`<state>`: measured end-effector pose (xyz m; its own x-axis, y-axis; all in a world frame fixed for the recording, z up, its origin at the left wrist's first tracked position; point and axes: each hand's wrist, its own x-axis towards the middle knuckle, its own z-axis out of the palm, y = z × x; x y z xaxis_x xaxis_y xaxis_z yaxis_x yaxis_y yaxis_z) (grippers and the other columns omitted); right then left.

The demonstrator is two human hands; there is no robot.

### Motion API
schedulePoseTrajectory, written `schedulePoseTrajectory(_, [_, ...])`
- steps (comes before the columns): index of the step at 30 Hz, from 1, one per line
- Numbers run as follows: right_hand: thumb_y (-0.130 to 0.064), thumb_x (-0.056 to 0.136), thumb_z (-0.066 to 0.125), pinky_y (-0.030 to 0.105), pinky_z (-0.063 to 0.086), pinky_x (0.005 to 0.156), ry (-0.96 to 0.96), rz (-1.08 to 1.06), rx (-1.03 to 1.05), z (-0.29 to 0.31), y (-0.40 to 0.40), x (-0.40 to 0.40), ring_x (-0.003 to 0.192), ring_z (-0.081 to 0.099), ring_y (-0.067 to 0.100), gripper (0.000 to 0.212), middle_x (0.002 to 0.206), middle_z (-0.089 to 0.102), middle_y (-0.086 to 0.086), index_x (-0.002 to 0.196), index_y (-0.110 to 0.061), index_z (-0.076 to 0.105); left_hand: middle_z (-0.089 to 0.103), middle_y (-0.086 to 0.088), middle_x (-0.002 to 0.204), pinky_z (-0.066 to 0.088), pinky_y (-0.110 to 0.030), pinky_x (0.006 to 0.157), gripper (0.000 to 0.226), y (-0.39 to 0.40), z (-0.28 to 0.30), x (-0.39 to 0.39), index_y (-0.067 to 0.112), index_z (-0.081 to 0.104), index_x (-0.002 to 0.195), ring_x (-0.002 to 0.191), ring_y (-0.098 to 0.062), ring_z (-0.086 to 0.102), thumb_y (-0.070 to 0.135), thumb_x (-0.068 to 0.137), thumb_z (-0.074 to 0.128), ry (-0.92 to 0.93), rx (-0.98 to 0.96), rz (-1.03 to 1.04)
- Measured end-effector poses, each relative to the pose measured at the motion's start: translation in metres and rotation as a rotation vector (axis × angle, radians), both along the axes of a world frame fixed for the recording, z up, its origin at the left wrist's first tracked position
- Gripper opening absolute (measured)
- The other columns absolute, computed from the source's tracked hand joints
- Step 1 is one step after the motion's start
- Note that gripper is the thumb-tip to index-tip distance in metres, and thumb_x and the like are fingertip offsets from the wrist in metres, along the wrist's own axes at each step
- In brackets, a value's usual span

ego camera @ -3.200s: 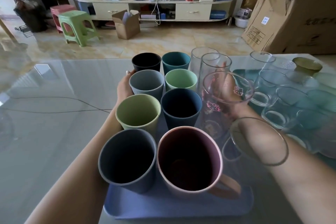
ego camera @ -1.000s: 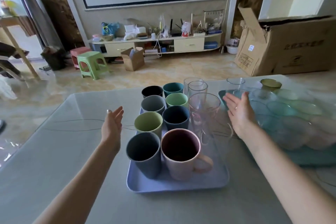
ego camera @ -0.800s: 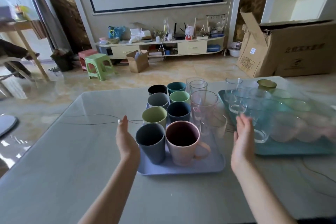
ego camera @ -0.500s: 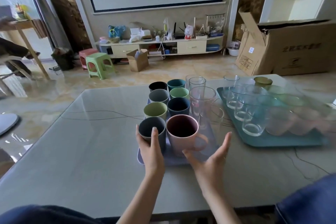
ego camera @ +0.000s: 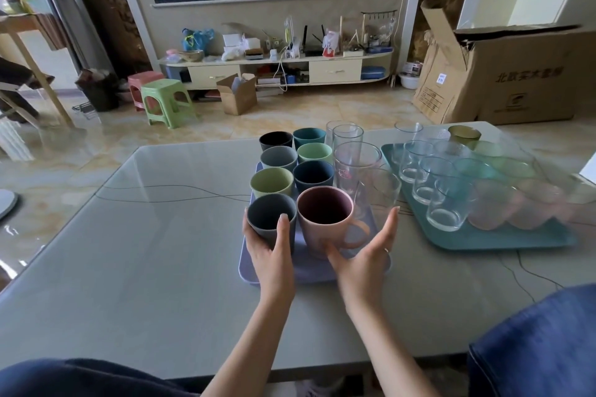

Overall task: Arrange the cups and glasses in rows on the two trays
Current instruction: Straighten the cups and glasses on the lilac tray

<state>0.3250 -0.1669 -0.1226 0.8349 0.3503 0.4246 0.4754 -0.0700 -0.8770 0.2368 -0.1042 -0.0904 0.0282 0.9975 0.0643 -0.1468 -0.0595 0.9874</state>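
Observation:
A lilac tray [ego camera: 311, 271] in front of me holds two columns of coloured cups and a column of clear glasses [ego camera: 354, 165] on the right. My left hand [ego camera: 272, 250] grips the dark grey cup [ego camera: 269, 214] at the tray's near left corner, thumb on its front and fingers round its left side. My right hand [ego camera: 366, 255] has straight fingers; its thumb lies at the base of the pink mug [ego camera: 324, 219] and its fingertips reach up beside the nearest clear glass [ego camera: 382, 192]. The teal tray [ego camera: 483, 241] to the right carries rows of clear and tinted glasses.
The trays stand on a grey glass-topped table [ego camera: 145, 251]; thin cables [ego camera: 519, 271] run across it by the teal tray. My knees in blue jeans [ego camera: 535, 342] show at the near edge. A big cardboard box [ego camera: 516, 74] stands beyond the far right corner.
Both hands have come from the tray's sides to its near end. The left hand has taken hold of the dark grey cup; the right hand has moved in beside the pink mug.

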Motion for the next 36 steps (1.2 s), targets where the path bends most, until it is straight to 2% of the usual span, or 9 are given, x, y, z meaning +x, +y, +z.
schedulePoseTrajectory(9, [-0.016,0.055,0.090,0.004,0.004,0.111,-0.056,0.007,-0.019,-0.003,-0.007,-0.002,0.145,0.009,0.018,0.127,0.157,0.009,0.017,0.149,-0.006,0.005,0.042,0.003,0.143,0.030,-0.018,0.101,0.069,0.001,0.002,-0.001,0.026,0.020,0.146,0.126,-0.008,0.041,0.030,0.089,0.059,-0.017,-0.021,-0.035])
schedulePoseTrajectory(12, [-0.020,0.061,0.087,0.027,0.016,0.116,-0.143,0.003,-0.036,0.002,-0.017,-0.002,0.143,0.002,0.007,0.122,0.158,0.005,0.013,0.150,-0.019,0.004,0.031,0.005,0.150,0.026,-0.018,0.103,0.083,0.001,0.002,-0.010,0.030,0.013,0.147,0.132,-0.007,0.034,0.037,0.083,0.065,0.002,-0.013,-0.082])
schedulePoseTrajectory(15, [-0.024,0.069,0.082,0.049,0.022,0.115,-0.356,-0.013,-0.106,0.009,-0.028,-0.004,0.146,0.007,0.022,0.108,0.157,0.007,0.011,0.148,-0.025,0.008,0.018,0.010,0.154,0.023,-0.025,0.111,0.089,0.001,-0.001,-0.025,0.037,0.013,0.146,0.139,-0.006,0.024,0.048,0.075,0.064,0.108,0.089,-0.097])
schedulePoseTrajectory(18, [-0.028,0.079,0.072,0.047,0.015,0.117,-0.663,-0.012,-0.240,0.012,-0.037,-0.008,0.145,0.016,0.024,0.089,0.156,0.019,0.011,0.148,-0.026,0.017,0.017,0.013,0.151,0.024,-0.033,0.113,0.082,0.003,0.000,-0.037,0.044,0.013,0.144,0.140,-0.009,0.023,0.040,0.081,0.067,0.243,0.195,-0.116])
schedulePoseTrajectory(21, [-0.028,0.084,0.067,0.040,0.031,0.104,-0.785,-0.060,-0.241,0.015,-0.043,-0.010,0.136,0.035,0.017,0.064,0.147,0.037,0.003,0.140,-0.025,0.036,0.019,0.007,0.153,0.028,-0.042,0.114,0.090,0.005,0.003,-0.044,0.046,0.010,0.143,0.140,-0.015,0.026,0.031,0.079,0.072,0.259,0.188,-0.153])
schedulePoseTrajectory(25, [-0.017,0.080,0.072,0.042,0.047,0.090,-0.356,-0.147,-0.083,0.022,-0.047,0.003,0.108,0.054,0.029,0.057,0.122,0.055,0.013,0.128,-0.008,0.045,0.036,-0.004,0.148,0.039,-0.044,0.107,0.099,0.004,0.003,-0.048,0.037,0.004,0.146,0.135,-0.022,0.038,0.011,0.079,0.072,0.254,0.074,-0.266])
schedulePoseTrajectory(28, [-0.016,0.077,0.075,0.028,0.039,0.099,-0.023,0.037,-0.093,0.024,-0.045,0.023,0.121,0.048,0.027,0.074,0.137,0.045,0.013,0.139,-0.005,0.035,0.047,-0.002,0.138,0.044,-0.040,0.102,0.085,0.003,-0.001,-0.049,0.029,0.020,0.144,0.127,-0.022,0.047,0.005,0.079,0.069,0.267,0.054,-0.291])
schedulePoseTrajectory(31, [-0.023,0.076,0.077,0.024,0.029,0.106,0.092,0.214,-0.104,0.030,-0.035,0.038,0.135,0.037,0.018,0.090,0.148,0.035,0.007,0.147,-0.012,0.021,0.053,0.001,0.127,0.048,-0.036,0.097,0.070,0.004,-0.002,-0.049,0.023,0.033,0.137,0.121,-0.022,0.053,0.003,0.079,0.068,0.249,0.030,-0.307])
schedulePoseTrajectory(36, [-0.026,0.080,0.073,0.030,0.033,0.107,0.173,0.321,-0.093,0.041,-0.023,0.052,0.131,0.042,0.017,0.074,0.142,0.043,0.004,0.140,-0.017,0.032,0.056,-0.003,0.127,0.049,-0.027,0.085,0.063,0.007,-0.003,-0.047,0.018,0.036,0.136,0.110,-0.019,0.058,0.007,0.082,0.067,0.258,0.018,-0.306])
